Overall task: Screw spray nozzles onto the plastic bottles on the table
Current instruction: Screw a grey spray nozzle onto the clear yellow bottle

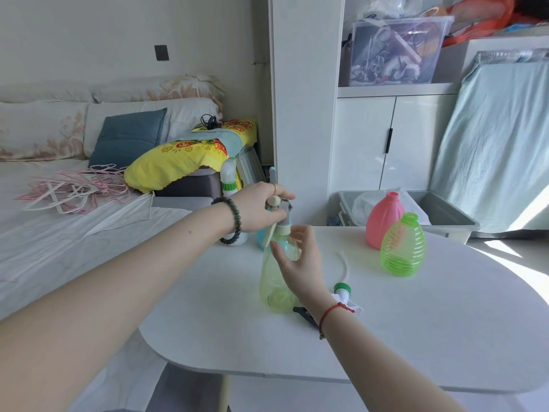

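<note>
Gripping spray nozzle with left hand atop yellow-green bottle at frame centre; right hand spread, fingers loosely against bottle shoulder. Green bottle, pink bottle uncapped, right of centre.

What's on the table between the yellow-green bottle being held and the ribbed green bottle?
In the head view, only a loose white dip tube on the table between yellow-green bottle and ribbed green bottle.
</note>
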Demonstrator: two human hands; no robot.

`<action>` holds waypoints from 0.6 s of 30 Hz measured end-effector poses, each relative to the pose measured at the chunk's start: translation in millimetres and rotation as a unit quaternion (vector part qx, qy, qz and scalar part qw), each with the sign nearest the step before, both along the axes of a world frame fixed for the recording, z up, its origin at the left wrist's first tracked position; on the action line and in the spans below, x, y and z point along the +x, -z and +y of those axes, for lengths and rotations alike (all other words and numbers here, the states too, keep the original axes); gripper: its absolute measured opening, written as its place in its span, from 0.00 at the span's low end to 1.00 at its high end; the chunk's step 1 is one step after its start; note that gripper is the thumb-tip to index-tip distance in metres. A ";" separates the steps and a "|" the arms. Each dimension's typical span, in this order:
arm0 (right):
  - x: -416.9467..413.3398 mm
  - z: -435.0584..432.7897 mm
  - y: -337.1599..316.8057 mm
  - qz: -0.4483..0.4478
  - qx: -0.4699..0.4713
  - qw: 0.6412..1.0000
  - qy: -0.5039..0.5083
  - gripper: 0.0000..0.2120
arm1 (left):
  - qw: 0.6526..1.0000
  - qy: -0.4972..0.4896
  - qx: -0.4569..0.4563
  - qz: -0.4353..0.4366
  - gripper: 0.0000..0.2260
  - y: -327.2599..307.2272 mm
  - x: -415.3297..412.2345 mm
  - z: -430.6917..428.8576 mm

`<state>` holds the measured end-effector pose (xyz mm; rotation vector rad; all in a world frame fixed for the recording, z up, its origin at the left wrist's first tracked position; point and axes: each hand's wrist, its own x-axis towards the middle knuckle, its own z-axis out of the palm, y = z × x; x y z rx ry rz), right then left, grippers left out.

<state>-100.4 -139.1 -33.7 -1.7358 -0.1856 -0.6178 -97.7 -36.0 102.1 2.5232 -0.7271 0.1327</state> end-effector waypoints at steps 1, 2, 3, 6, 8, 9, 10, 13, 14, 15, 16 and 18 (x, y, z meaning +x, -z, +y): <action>-0.7 0.1 -1.0 0.005 -0.001 1.000 -0.006 0.16 | 1.000 0.004 -0.001 -0.007 0.18 -0.3 -0.7 0.2; -1.1 -0.1 -2.6 0.013 -0.007 1.000 -0.013 0.17 | 1.000 0.011 -0.003 -0.012 0.18 -0.1 -1.1 0.8; -1.1 -0.8 -5.0 0.021 -0.016 0.999 -0.022 0.18 | 1.000 0.017 -0.005 -0.014 0.19 0.3 -0.8 1.6; 0.5 -8.3 -15.0 0.046 -0.055 0.995 -0.067 0.14 | 0.999 0.033 -0.005 -0.015 0.18 2.3 -0.4 4.4; 1.8 -12.3 -22.4 0.070 -0.028 0.990 -0.117 0.05 | 0.999 0.047 -0.022 -0.009 0.18 4.5 1.6 6.6; 2.7 -13.0 -26.0 0.075 -0.006 0.988 -0.135 0.03 | 0.998 0.053 -0.034 -0.005 0.18 5.2 2.8 7.7; 4.5 -13.8 -27.7 0.068 0.002 0.988 -0.137 0.09 | 0.997 0.056 -0.046 -0.003 0.17 5.4 3.3 8.8; 6.4 -10.9 -31.2 0.049 -0.011 0.992 -0.115 0.08 | 0.996 0.049 -0.078 0.006 0.16 5.2 5.8 13.4; 7.5 -9.1 -30.9 0.044 -0.013 0.993 -0.112 0.08 | 0.995 0.041 -0.088 0.017 0.16 5.7 6.9 15.9; 9.0 -7.6 -30.4 0.044 -0.017 0.993 -0.106 0.10 | 0.994 0.034 -0.095 0.028 0.15 7.1 9.5 18.1; 9.9 -6.2 -29.6 0.049 -0.018 0.993 -0.106 0.11 | 0.994 0.027 -0.095 0.039 0.15 7.9 11.1 20.1; 11.1 -4.0 -28.3 0.046 -0.016 0.992 -0.117 0.06 | 0.994 0.019 -0.093 0.054 0.15 9.5 14.1 22.1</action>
